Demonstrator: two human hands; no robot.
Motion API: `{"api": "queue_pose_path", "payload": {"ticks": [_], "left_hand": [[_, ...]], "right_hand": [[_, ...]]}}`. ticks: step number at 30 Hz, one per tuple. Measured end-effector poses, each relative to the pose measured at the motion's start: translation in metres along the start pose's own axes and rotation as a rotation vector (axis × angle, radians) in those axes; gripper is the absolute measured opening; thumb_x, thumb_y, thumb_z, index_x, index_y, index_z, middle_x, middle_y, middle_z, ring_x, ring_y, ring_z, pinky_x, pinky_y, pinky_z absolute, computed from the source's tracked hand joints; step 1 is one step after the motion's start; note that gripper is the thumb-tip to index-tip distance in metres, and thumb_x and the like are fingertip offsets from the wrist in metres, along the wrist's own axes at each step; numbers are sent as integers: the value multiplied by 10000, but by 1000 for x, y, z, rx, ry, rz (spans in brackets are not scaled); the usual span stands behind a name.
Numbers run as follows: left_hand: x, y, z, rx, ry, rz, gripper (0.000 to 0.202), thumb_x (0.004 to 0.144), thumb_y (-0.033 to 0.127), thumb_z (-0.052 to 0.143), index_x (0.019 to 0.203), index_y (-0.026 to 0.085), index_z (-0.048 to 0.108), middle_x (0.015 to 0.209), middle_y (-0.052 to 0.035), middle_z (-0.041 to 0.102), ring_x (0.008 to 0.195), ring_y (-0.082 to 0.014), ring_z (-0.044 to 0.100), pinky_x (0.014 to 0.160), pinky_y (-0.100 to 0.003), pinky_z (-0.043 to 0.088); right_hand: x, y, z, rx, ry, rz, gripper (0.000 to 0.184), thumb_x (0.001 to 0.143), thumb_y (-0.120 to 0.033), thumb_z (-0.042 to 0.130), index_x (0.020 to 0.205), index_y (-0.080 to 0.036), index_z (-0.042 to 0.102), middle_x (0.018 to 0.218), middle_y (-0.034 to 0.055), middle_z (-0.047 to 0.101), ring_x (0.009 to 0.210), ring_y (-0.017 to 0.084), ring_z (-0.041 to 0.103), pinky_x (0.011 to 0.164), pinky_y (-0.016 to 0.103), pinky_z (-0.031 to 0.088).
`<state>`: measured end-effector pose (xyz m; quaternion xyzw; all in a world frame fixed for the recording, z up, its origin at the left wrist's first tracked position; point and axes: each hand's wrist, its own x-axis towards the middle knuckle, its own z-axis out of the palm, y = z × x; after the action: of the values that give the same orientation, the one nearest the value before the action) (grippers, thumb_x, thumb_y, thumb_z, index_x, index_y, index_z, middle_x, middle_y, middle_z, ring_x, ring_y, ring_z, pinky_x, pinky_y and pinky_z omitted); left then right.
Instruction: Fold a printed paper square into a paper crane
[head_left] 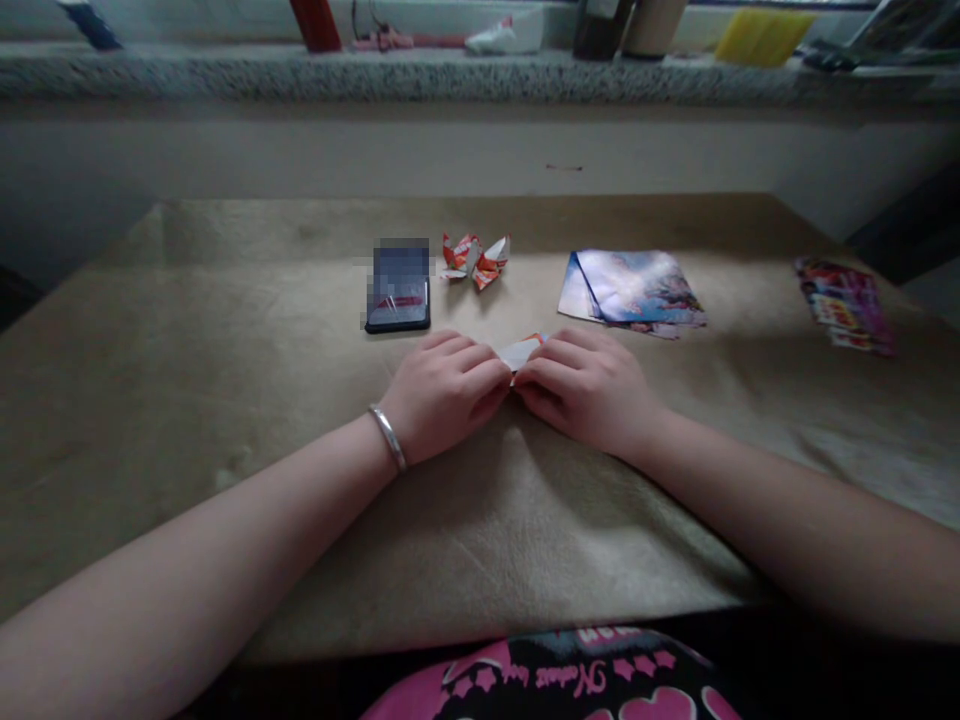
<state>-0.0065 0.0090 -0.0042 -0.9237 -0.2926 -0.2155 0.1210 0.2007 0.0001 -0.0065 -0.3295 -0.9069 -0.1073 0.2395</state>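
Note:
A small piece of folded paper (520, 352), white with an orange edge, is pinched between my two hands over the middle of the table. My left hand (450, 390), with a silver bangle at the wrist, closes on its left end. On the other end the fingers of my right hand (589, 388) are closed, and the fingertips of both hands nearly meet. Most of the paper is hidden under the fingers. Just beyond my hands stands a folded paper figure (476, 262) in red, orange and white, with pointed tips.
Left of the figure lies a phone (400, 290). A stack of picture sheets (637, 288) rests at the right, with colourful printed packets (846, 305) farther right. Behind the table (225, 400), a stone windowsill (450, 78) carries a yellow object (765, 37) and several other items.

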Motion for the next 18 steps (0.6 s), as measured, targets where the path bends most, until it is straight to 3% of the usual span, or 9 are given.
{"api": "queue_pose_path", "payload": {"ticks": [18], "left_hand": [[-4, -6, 1, 19, 69, -35, 116, 820, 210, 547, 737, 195, 627, 779, -2, 654, 703, -150, 531, 730, -286, 407]], "right_hand": [[-1, 7, 2, 166, 97, -25, 142, 855, -217, 540, 763, -211, 648, 769, 24, 666, 725, 154, 527, 667, 287, 425]]}}
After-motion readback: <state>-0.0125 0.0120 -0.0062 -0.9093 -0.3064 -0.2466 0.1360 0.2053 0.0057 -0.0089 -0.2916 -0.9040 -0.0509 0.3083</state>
